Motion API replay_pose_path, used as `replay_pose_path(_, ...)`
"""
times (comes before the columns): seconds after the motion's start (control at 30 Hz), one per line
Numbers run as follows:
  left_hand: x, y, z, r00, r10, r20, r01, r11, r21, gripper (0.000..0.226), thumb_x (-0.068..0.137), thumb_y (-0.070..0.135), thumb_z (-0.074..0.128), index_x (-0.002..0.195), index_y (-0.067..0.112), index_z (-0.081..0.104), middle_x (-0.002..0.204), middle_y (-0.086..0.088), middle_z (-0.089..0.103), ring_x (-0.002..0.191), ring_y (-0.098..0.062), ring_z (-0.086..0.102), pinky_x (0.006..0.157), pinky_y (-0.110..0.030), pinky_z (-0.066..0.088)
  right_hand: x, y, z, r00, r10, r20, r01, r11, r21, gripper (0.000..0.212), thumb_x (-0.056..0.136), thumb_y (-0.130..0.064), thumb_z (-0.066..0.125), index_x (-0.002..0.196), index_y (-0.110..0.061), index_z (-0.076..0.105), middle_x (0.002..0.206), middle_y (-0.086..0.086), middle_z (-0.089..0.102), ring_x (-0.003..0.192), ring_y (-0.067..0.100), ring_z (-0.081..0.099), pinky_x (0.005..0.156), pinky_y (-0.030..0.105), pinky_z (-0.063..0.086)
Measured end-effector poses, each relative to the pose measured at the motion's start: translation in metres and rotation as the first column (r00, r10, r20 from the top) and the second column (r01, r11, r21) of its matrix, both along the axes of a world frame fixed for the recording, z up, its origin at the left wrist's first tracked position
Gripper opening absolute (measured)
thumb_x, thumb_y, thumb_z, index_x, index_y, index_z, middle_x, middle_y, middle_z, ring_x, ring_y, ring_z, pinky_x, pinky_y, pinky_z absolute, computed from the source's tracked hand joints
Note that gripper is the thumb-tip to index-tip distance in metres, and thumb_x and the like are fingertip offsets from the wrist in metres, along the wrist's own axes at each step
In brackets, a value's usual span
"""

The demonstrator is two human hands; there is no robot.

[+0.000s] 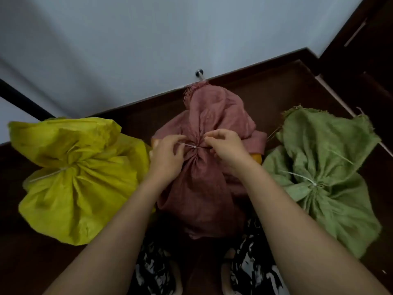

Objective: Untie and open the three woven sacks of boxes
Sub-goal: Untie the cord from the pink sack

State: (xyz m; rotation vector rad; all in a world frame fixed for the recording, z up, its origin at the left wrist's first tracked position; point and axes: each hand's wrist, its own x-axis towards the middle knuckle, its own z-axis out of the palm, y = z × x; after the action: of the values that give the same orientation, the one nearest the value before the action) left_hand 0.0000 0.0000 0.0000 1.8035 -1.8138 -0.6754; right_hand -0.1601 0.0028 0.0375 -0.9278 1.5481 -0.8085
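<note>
0 of 3 open: left hand (168,157) and right hand (226,149) pinch the pink sack (204,179) tie (194,146); yellow sack (78,177), green sack (325,177) both tied.

The floor (265,90) is dark brown wood, and it meets a pale blue-grey wall (148,39) along a dark strip at the bottom of the wall. A small round silver door stop (199,73) sticks out low on the wall, and a black bar (23,101) slants across the wall on the left side. On the right stands a dark brown door (361,50) with a thin handle, and at the bottom are black and white patterned trousers (253,271) above two feet on the floor.
</note>
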Motion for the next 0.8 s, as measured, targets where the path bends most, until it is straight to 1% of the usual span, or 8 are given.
replay_pose_path(0.1, -0.004, -0.008, 0.001, 0.996, -0.031, 0.08, 0.031, 0.999, 0.008, 0.021, 0.09, 0.025, 0.055, 0.105, 0.026, 0.07, 0.111, 0.003, 0.069, 0.107, -0.027, 0.058, 0.094, -0.045, 0.044, 0.0, -0.008, -0.007, 0.978, 0.064, -0.196, -0.087, 0.99, -0.112, 0.014, 0.087, -0.015, 0.066, 0.08, -0.027, 0.066, 0.083, -0.007, 0.067, 0.081, 0.008, 0.063, 0.077, 0.025, 0.051)
replay_pose_path(0.2, -0.007, -0.012, 0.007, 0.965, -0.009, 0.263, -0.009, 0.998, 0.065, 0.017, 0.093, 0.032, 0.053, 0.1, 0.027, 0.068, 0.113, 0.002, 0.064, 0.111, -0.03, 0.049, 0.094, -0.042, 0.04, 0.002, -0.007, -0.008, 0.91, 0.129, -0.394, -0.213, 0.961, -0.176, 0.013, 0.085, -0.016, 0.067, 0.078, -0.027, 0.065, 0.08, -0.011, 0.064, 0.079, 0.005, 0.061, 0.074, 0.021, 0.047)
replay_pose_path(0.3, -0.009, -0.015, 0.007, 0.953, 0.004, 0.302, -0.043, 0.992, 0.12, 0.017, 0.092, 0.039, 0.055, 0.088, 0.023, 0.062, 0.112, -0.004, 0.059, 0.112, -0.032, 0.047, 0.091, -0.043, 0.039, 0.003, -0.006, -0.011, 0.83, 0.186, -0.525, -0.318, 0.932, -0.173, 0.013, 0.083, -0.019, 0.07, 0.077, -0.029, 0.064, 0.086, -0.009, 0.065, 0.081, 0.007, 0.062, 0.076, 0.028, 0.053)
replay_pose_path(0.4, -0.01, -0.02, 0.003, 0.983, -0.016, 0.18, -0.01, 0.989, 0.147, 0.024, 0.089, 0.035, 0.06, 0.07, 0.025, 0.05, 0.098, -0.006, 0.063, 0.098, -0.029, 0.059, 0.085, -0.044, 0.048, 0.002, -0.007, -0.012, 0.824, 0.229, -0.519, -0.353, 0.923, -0.152, 0.015, 0.08, -0.018, 0.074, 0.077, -0.028, 0.064, 0.083, -0.008, 0.066, 0.077, 0.006, 0.063, 0.077, 0.031, 0.056)
replay_pose_path(0.57, -0.013, -0.025, 0.01, 0.997, 0.073, -0.027, -0.065, 0.973, 0.221, 0.029, 0.089, 0.026, 0.064, 0.063, 0.023, 0.052, 0.076, 0.002, 0.061, 0.078, -0.018, 0.06, 0.072, -0.031, 0.048, -0.001, -0.009, -0.01, 0.811, 0.252, -0.529, -0.381, 0.913, -0.149, 0.011, 0.076, -0.025, 0.079, 0.081, -0.024, 0.07, 0.076, -0.01, 0.065, 0.073, 0.003, 0.062, 0.069, 0.022, 0.052)
replay_pose_path(0.63, -0.015, -0.024, 0.014, 0.978, 0.144, -0.151, -0.099, 0.958, 0.269, 0.026, 0.089, 0.024, 0.064, 0.064, 0.021, 0.056, 0.071, 0.003, 0.06, 0.071, -0.013, 0.056, 0.067, -0.026, 0.042, 0.0, -0.01, -0.008, 0.819, 0.227, -0.527, -0.361, 0.918, -0.165, 0.009, 0.077, -0.027, 0.078, 0.08, -0.026, 0.07, 0.074, -0.011, 0.065, 0.071, 0.002, 0.06, 0.065, 0.018, 0.048)
replay_pose_path(0.7, -0.018, -0.023, 0.016, 0.936, 0.216, -0.277, -0.123, 0.94, 0.317, 0.024, 0.089, 0.023, 0.064, 0.066, 0.018, 0.059, 0.07, 0.001, 0.061, 0.069, -0.013, 0.053, 0.066, -0.027, 0.041, 0.0, -0.011, -0.007, 0.828, 0.208, -0.521, -0.341, 0.924, -0.173, 0.006, 0.079, -0.025, 0.076, 0.082, -0.025, 0.071, 0.074, -0.01, 0.065, 0.07, 0.001, 0.06, 0.064, 0.016, 0.045)
replay_pose_path(0.8, -0.022, -0.025, 0.018, 0.885, 0.292, -0.363, -0.147, 0.915, 0.376, 0.028, 0.09, 0.021, 0.063, 0.062, 0.017, 0.059, 0.067, -0.001, 0.06, 0.07, -0.016, 0.053, 0.068, -0.03, 0.041, -0.001, -0.012, -0.006, 0.845, 0.179, -0.503, -0.307, 0.934, -0.184, 0.009, 0.077, -0.019, 0.078, 0.082, -0.023, 0.072, 0.07, -0.01, 0.065, 0.067, 0.0, 0.061, 0.063, 0.014, 0.045)
